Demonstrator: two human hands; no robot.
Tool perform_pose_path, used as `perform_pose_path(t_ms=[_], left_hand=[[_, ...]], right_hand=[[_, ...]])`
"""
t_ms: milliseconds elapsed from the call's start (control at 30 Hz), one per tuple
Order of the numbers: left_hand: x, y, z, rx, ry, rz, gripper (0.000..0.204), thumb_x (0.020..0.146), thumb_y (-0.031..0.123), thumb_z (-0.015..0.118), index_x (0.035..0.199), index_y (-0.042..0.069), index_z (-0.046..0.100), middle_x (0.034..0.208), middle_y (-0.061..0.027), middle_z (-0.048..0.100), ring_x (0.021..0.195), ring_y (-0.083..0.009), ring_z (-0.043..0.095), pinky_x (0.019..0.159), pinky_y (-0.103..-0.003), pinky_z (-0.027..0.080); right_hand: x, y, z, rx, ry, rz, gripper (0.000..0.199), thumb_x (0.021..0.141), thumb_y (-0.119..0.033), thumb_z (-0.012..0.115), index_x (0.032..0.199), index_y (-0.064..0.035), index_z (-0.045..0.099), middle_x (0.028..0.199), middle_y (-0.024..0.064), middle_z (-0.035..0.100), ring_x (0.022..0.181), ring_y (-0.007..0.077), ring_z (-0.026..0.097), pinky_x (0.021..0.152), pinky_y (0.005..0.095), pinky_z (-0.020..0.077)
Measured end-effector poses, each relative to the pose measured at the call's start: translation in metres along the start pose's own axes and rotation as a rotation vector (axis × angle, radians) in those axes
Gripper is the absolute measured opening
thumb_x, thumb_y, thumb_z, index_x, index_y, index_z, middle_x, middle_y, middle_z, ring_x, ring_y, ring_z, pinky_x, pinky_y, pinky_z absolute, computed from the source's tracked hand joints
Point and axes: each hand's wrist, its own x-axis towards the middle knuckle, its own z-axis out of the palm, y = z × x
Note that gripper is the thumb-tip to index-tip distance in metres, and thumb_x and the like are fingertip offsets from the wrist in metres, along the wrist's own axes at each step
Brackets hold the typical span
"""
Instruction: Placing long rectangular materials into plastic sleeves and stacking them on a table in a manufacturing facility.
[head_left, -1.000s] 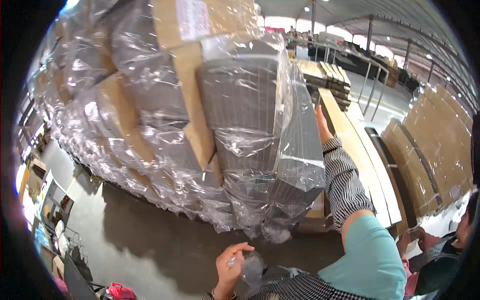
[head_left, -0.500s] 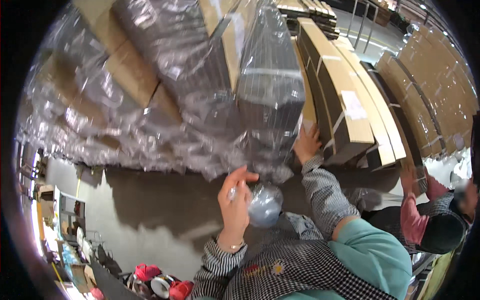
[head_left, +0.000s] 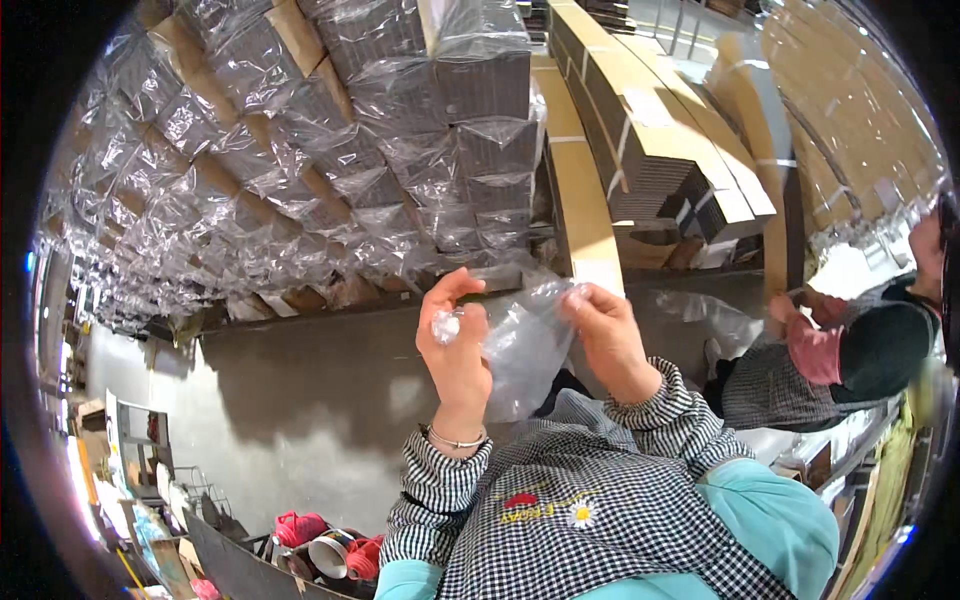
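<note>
A crumpled sheet of clear plastic film [head_left: 525,350], perhaps a bag, hangs between my hands in front of my checked apron. My left hand [head_left: 455,345] is curled around its left part, and a wad of film shows among the fingers. On the other side my right hand [head_left: 608,335] pinches the film's upper right edge between thumb and fingertips. Just beyond the right hand is the near end of a long strapped bundle of tan boards [head_left: 590,225]. The film hides whatever lies directly behind it.
Stacks of plastic-wrapped dark bundles [head_left: 400,120] fill the left and far side. More strapped boards [head_left: 665,110] lie beyond my right hand. A co-worker [head_left: 840,350] at the right has both hands at an upright strapped bundle [head_left: 780,200]. Red twine spools [head_left: 300,527] sit lower left.
My right hand has come back from between the bundles and now grips the film, which is spread wider between both hands. The co-worker's bundle now stands more upright. My view has shifted.
</note>
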Motion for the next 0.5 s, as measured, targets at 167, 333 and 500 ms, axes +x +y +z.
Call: perform_pose_path(t_ms=[167,333,500], left_hand=[[-0.037,0.006,-0.008,0.235,-0.141,-0.054,0.024,0.095,0.015,0.071,0.114,0.001,0.067,0.095,-0.0026,0.068,0.072,-0.0056,0.055,0.063,-0.021,0.044],[-0.064,-0.021,-0.013,0.154,-0.216,-0.458,0.025,0.098,0.024,0.067,0.099,0.0,0.07,0.08,-0.0013,0.067,0.068,-0.0071,0.058,0.064,-0.022,0.048],[-0.084,-0.03,0.012,-0.35,-0.204,-0.598,0.044,0.104,0.038,0.054,0.075,0.005,0.056,0.099,-0.013,0.069,0.073,-0.0145,0.06,0.071,-0.029,0.053]], right_hand=[[-0.035,-0.035,-0.007,-0.209,0.115,-0.213,0.008,0.095,-0.009,0.068,0.093,-0.0014,0.071,0.087,-0.0025,0.063,0.079,0.0066,0.051,0.076,0.0246,0.0413],[-0.053,-0.026,-0.002,0.169,-0.252,-0.192,0.037,0.102,-0.029,0.055,0.074,-0.006,0.053,0.081,0.003,0.052,0.089,0.0216,0.053,0.083,0.0359,0.0403],[-0.068,-0.005,-0.044,0.355,-0.153,0.113,0.037,0.104,-0.032,0.052,0.072,-0.0116,0.047,0.073,0.0031,0.05,0.08,0.0201,0.051,0.083,0.0388,0.0413]])
